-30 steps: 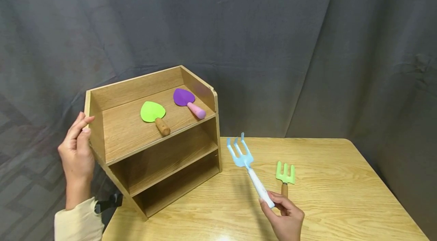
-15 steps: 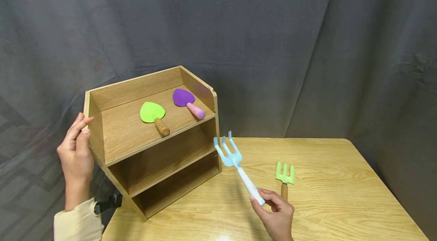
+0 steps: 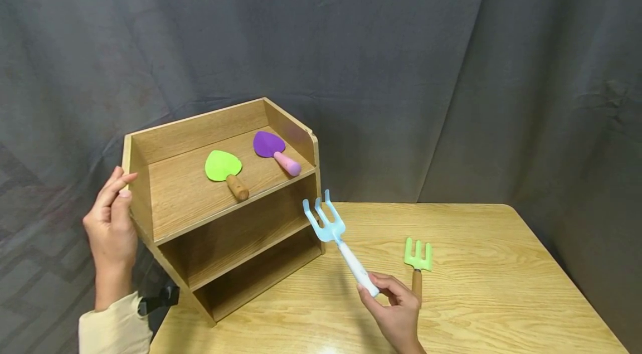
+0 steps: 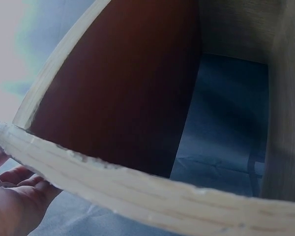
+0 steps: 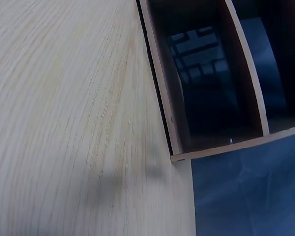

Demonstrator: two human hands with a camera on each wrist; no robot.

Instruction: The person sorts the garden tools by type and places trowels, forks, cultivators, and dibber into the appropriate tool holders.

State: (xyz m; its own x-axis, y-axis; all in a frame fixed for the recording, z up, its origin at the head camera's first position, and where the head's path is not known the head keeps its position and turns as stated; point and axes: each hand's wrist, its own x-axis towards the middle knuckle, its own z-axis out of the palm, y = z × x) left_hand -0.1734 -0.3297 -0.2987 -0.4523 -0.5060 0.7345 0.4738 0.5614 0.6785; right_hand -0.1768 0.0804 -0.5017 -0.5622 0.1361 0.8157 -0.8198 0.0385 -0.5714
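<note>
My right hand (image 3: 394,309) pinches the white handle end of a light blue hand fork (image 3: 332,228) between thumb and fingers. The fork hangs above the table, its three tines pointing up and left in front of the shelf's right side. At the far left my left hand (image 3: 111,226) holds the left side panel of a small wooden shelf (image 3: 188,212). In the left wrist view, part of that hand (image 4: 17,196) shows beside the shelf's pale edge (image 4: 137,189). The right wrist view shows neither the right hand nor the blue fork.
A green trowel (image 3: 223,166) with a wooden handle and a purple trowel (image 3: 269,144) with a pink handle lie on the shelf's top. A green hand fork (image 3: 418,256) lies on the wooden table (image 3: 501,287), right of my right hand. A dark grey curtain (image 3: 381,75) hangs behind.
My right hand has carried the blue hand fork left, toward the shelf's right side. My left hand stays on the side panel, and the trowels and green fork stay put.
</note>
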